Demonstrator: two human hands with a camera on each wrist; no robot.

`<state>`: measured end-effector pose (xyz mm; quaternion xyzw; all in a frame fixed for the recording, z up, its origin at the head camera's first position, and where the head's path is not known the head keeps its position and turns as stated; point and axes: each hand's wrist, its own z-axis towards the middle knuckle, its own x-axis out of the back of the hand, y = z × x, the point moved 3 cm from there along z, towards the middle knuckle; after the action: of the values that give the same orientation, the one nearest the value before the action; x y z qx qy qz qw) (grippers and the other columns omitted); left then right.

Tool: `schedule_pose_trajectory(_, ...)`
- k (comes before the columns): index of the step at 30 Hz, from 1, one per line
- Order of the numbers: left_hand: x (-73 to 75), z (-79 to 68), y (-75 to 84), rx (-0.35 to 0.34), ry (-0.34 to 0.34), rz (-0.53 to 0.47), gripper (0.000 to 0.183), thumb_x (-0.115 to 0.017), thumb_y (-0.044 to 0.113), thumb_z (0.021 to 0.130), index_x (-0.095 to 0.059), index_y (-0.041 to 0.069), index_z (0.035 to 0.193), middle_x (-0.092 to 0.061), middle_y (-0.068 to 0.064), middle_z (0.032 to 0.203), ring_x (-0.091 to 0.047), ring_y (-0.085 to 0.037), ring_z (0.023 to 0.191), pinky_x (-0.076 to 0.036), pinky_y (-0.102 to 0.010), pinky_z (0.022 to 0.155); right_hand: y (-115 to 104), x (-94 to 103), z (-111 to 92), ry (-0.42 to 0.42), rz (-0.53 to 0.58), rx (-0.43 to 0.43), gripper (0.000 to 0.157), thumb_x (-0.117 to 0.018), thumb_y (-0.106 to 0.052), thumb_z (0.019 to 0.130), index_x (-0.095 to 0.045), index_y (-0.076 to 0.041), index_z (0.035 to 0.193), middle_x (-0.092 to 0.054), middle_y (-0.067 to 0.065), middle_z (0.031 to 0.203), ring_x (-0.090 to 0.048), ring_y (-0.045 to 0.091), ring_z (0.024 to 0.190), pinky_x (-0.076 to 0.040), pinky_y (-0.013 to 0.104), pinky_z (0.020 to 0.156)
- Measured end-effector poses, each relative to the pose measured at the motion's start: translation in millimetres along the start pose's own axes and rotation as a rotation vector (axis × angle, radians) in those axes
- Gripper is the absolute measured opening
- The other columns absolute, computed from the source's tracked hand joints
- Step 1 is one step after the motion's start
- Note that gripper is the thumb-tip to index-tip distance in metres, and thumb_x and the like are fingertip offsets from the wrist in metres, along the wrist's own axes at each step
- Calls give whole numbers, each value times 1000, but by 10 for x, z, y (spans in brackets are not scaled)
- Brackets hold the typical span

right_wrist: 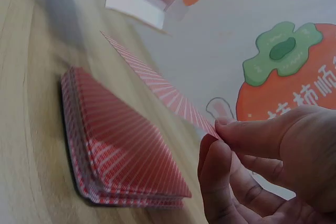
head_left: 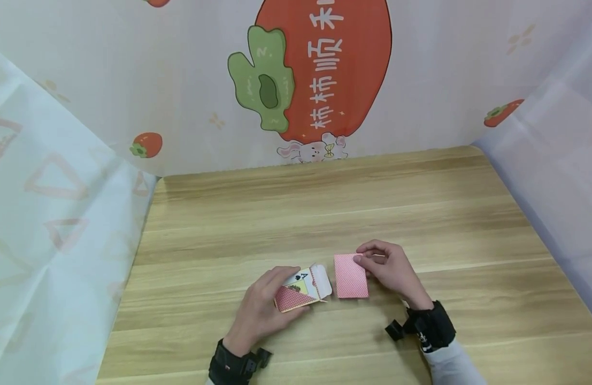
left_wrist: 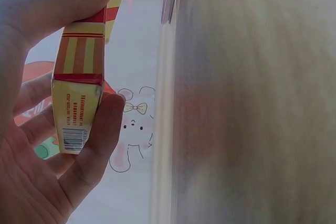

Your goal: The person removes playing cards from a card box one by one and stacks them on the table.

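Card handling is in hand on the counter [head_left: 204, 224]: the right hand [head_left: 392, 270] pinches a single card [right_wrist: 163, 88] by what looks like one corner, raised at a slant above a stack [right_wrist: 121, 135] of red-backed cards. Its grip is narrow, thumb and finger meeting on that thin corner. The left hand [head_left: 264, 305] has its grip curled round the card box [head_left: 293, 300], with the white flap [head_left: 322, 280] toward the stack. Box and stack are between the counter's left and right edges, well apart from the far edge. The step looks like parting cards singly; whether toward or away from the box, I cannot tell. The next move probably calls for a light pinch, so the card does not bend.

From the head, raised card and stack look like one pink rectangle; only the right wrist view shows the gap and the stack's thickness. An ace of spades face [head_left: 302, 275] shows at the box in the head view alone, the barcode [left_wrist: 74, 138] only in the left wrist view.
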<state>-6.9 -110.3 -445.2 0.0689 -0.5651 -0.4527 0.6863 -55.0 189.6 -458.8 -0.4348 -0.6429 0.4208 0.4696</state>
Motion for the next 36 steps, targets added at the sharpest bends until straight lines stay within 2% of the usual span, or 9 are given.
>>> schedule_pose_trajectory(13,5,-3,7,-3,0,9,78,-94,39,68,-64,11,136,-69,1,126,-66,-13,103,-59,-34,79,90,-2,34,21,-131,19,26,-79,-20,90,-75,2,105,-76,15,96,-74,16,76,-60,30,63)
schedule_pose_trajectory(22,1,-6,11,-5,5,8,78,-94,39,69,-64,13,136,-69,1,126,-66,-13,105,-59,-35,80,68,-24,46,135,-376,128,14,-82,-17,86,-78,-7,95,-71,2,77,-63,13,66,-50,25,57)
schedule_pose_trajectory(36,-5,-6,28,4,-2,-3,78,-93,39,70,-63,14,137,-69,1,127,-66,-13,105,-59,-35,81,53,-51,16,185,-410,188,13,-84,-13,84,-77,-6,93,-69,1,75,-59,12,63,-48,25,56)
